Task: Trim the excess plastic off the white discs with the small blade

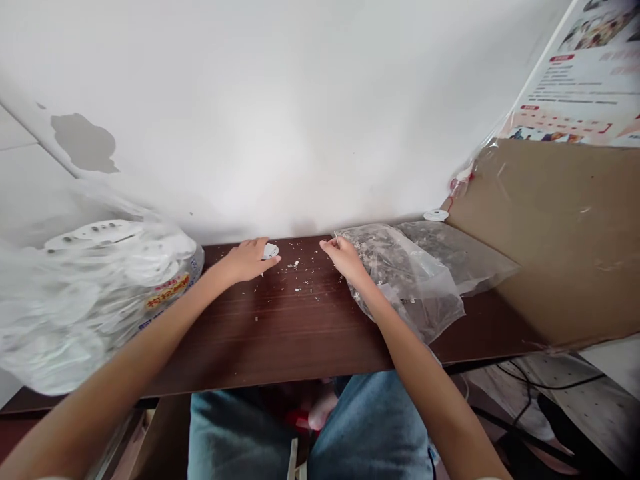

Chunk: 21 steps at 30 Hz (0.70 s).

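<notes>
Near the wall, my left hand [249, 260] curves its fingers and thumb around a small white rounded piece [271, 251] with dark marks or holes. My right hand [344, 258] pinches a thin, pale, needle-like stick [336, 235], whose tip points up; its lower part is hidden in the fingers. A gap separates the two hands. Between and below them, tiny white scraps [297, 264] are scattered over the dark brown tabletop [280, 333]. Beside my right hand lies a clear plastic bag [400, 260] full of small greyish parts.
A big clear bag [100, 280] of white plastic pieces bulges on the left. At the right, a second clear bag [450, 247] lies by a cardboard panel [565, 233]. A white disc [436, 215] sits at the back, against the white wall [300, 120]. Cables [550, 383] hang below right.
</notes>
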Each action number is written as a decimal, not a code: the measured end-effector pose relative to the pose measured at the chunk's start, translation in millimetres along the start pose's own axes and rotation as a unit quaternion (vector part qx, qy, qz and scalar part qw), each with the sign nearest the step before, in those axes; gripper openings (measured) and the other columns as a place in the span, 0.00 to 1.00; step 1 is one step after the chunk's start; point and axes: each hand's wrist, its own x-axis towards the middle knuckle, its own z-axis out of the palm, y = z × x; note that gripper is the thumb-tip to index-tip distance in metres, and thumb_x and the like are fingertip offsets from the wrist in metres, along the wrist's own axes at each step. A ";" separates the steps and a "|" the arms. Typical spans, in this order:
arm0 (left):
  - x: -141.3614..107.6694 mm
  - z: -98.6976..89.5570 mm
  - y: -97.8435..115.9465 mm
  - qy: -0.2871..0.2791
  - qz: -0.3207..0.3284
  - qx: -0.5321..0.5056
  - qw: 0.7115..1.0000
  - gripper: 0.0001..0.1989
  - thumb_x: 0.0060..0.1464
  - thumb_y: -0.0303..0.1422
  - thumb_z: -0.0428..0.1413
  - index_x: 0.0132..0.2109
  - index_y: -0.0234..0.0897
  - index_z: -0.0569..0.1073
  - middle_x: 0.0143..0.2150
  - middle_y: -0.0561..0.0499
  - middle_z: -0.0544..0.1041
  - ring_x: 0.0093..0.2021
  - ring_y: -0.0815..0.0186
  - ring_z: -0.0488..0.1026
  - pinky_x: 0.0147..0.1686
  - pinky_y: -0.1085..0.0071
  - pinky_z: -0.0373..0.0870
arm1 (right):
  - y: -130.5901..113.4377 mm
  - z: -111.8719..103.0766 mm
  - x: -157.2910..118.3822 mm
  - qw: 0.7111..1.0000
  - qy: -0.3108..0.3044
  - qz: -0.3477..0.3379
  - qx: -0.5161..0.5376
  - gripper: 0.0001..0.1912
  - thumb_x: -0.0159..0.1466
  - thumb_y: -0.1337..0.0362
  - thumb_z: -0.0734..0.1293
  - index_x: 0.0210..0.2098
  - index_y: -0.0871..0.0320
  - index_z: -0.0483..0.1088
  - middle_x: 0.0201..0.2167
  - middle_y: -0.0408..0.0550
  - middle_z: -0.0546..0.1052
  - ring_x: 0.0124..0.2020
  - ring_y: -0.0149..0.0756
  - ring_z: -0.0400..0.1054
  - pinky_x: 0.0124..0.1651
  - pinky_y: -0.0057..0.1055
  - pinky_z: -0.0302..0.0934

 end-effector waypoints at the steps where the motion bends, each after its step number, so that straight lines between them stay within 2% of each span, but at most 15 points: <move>1: 15.5 18.4 2.3 0.009 -0.012 -0.017 1.000 0.41 0.69 0.58 0.41 0.78 0.36 0.55 0.77 0.35 0.61 0.74 0.39 0.59 0.65 0.47 0.63 | -0.9 -1.7 0.7 1.000 -0.001 0.002 -0.008 0.18 0.65 0.45 0.68 0.37 0.54 0.69 0.30 0.43 0.74 0.31 0.37 0.66 0.37 0.33 0.60; 4: 49.6 56.2 -3.3 0.051 -0.035 -0.034 0.998 0.32 0.71 0.50 0.41 0.72 0.36 0.65 0.72 0.33 0.68 0.67 0.36 0.66 0.61 0.44 0.66 | -3.3 -8.3 3.9 0.999 0.028 -0.018 -0.033 0.12 0.64 0.52 0.66 0.37 0.54 0.69 0.31 0.43 0.75 0.33 0.38 0.68 0.40 0.34 0.60; 6: 58.2 68.2 -11.0 0.103 -0.028 -0.044 0.993 0.29 0.71 0.46 0.42 0.69 0.35 0.68 0.68 0.32 0.72 0.65 0.37 0.67 0.59 0.45 0.67 | -2.9 -15.6 7.5 0.995 0.079 -0.038 -0.047 0.10 0.64 0.55 0.65 0.39 0.55 0.70 0.33 0.45 0.76 0.35 0.39 0.69 0.42 0.34 0.61; 9: 55.9 75.8 -22.3 0.160 -0.004 -0.084 0.984 0.27 0.71 0.45 0.44 0.66 0.34 0.71 0.63 0.31 0.75 0.62 0.38 0.68 0.58 0.47 0.67 | 2.7 -28.6 13.8 0.986 0.146 -0.038 -0.065 0.11 0.63 0.59 0.65 0.43 0.56 0.71 0.37 0.48 0.78 0.39 0.41 0.71 0.45 0.35 0.62; 11: 50.3 78.6 -27.4 0.182 0.013 -0.115 0.976 0.27 0.71 0.47 0.46 0.65 0.34 0.71 0.61 0.31 0.76 0.61 0.38 0.69 0.59 0.47 0.66 | 8.2 -34.7 16.9 0.987 0.131 -0.013 -0.091 0.12 0.62 0.59 0.66 0.44 0.57 0.72 0.37 0.48 0.79 0.38 0.41 0.71 0.45 0.35 0.62; 14: 41.5 82.0 -26.9 0.221 0.033 -0.203 0.953 0.28 0.71 0.49 0.47 0.65 0.36 0.71 0.62 0.33 0.76 0.62 0.40 0.70 0.62 0.48 0.64 | 14.7 -35.6 16.8 0.982 0.048 -0.021 -0.179 0.09 0.64 0.61 0.67 0.42 0.56 0.75 0.35 0.48 0.79 0.36 0.41 0.71 0.43 0.35 0.61; 16: 36.8 82.6 -19.2 0.249 0.036 -0.308 0.918 0.29 0.71 0.51 0.48 0.66 0.37 0.69 0.64 0.35 0.75 0.63 0.44 0.70 0.64 0.51 0.63 | 16.2 -32.2 13.4 0.969 0.012 -0.055 -0.241 0.07 0.64 0.63 0.68 0.41 0.55 0.77 0.36 0.48 0.79 0.37 0.41 0.72 0.43 0.35 0.61; 18: 33.7 81.6 -6.4 0.247 0.013 -0.449 0.859 0.29 0.70 0.53 0.50 0.67 0.39 0.68 0.64 0.38 0.75 0.62 0.49 0.72 0.63 0.55 0.66 | 15.3 -27.7 9.0 0.951 -0.007 -0.084 -0.296 0.08 0.66 0.65 0.67 0.42 0.55 0.78 0.40 0.51 0.79 0.37 0.41 0.72 0.42 0.35 0.62; 21: 31.9 80.3 16.2 0.185 -0.041 -0.666 0.721 0.25 0.71 0.50 0.50 0.65 0.41 0.70 0.63 0.40 0.76 0.58 0.54 0.75 0.51 0.62 0.72 | 10.9 -20.6 3.7 0.921 -0.021 -0.084 -0.380 0.10 0.68 0.66 0.66 0.44 0.56 0.80 0.47 0.55 0.78 0.36 0.41 0.73 0.40 0.37 0.62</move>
